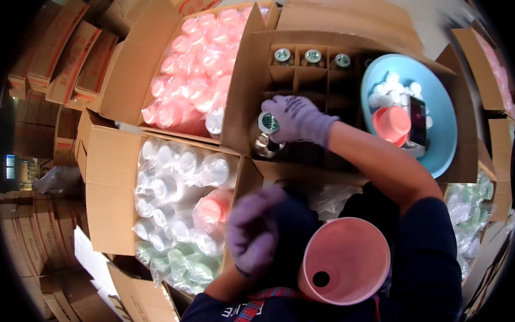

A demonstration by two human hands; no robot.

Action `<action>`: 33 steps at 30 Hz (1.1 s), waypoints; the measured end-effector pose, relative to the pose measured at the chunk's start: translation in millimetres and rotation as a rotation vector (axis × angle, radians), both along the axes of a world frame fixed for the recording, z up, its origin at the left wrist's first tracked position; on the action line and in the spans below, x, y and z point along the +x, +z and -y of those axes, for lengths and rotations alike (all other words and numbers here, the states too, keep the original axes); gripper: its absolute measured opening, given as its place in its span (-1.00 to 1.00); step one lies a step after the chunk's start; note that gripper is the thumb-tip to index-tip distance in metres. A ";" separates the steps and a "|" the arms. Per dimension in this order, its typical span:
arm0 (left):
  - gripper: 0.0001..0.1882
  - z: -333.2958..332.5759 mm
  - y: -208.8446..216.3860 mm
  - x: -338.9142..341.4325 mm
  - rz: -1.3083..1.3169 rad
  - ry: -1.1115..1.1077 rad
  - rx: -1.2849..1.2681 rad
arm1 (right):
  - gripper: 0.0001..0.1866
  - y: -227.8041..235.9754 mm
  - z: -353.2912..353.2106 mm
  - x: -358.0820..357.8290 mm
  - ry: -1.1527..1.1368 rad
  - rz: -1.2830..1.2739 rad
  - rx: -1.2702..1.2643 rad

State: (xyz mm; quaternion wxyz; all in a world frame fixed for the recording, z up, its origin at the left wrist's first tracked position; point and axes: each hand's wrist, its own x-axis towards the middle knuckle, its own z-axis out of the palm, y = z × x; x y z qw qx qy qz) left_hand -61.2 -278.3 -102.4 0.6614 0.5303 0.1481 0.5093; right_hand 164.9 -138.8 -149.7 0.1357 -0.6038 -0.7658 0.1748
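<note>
My right hand (297, 119), in a purple glove, reaches across to a divided cardboard carton (255, 76) and grips a small bottle with a green-and-white cap (268, 126) at the carton's near left corner. Three capped bottles (313, 57) stand in the carton's far cells. My left hand (252, 229), also gloved and blurred, is curled close to my chest against a dark object; whether it holds it is unclear. A pink funnel (345, 260) sits just to its right, mouth up.
A blue bowl (441, 105) on the carton's right holds white caps, a pink cup (391, 123) and a dark phone (418, 116). Open boxes of bagged pink lids (195, 68) and white and green lids (176, 203) lie to the left. Stacked cartons (63, 52) ring the area.
</note>
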 end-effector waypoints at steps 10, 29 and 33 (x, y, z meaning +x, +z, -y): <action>0.03 -49.9 86.7 56.2 -0.433 0.267 0.473 | 0.12 185.8 204.4 24.7 -0.274 -0.388 0.726; 0.15 126.4 82.6 -37.0 -0.985 -0.417 0.549 | -0.08 140.7 425.8 107.9 -0.359 -1.054 0.250; 0.13 134.6 82.5 -42.4 -0.817 -0.585 0.626 | 0.31 123.3 486.8 80.0 -0.484 -1.103 -0.020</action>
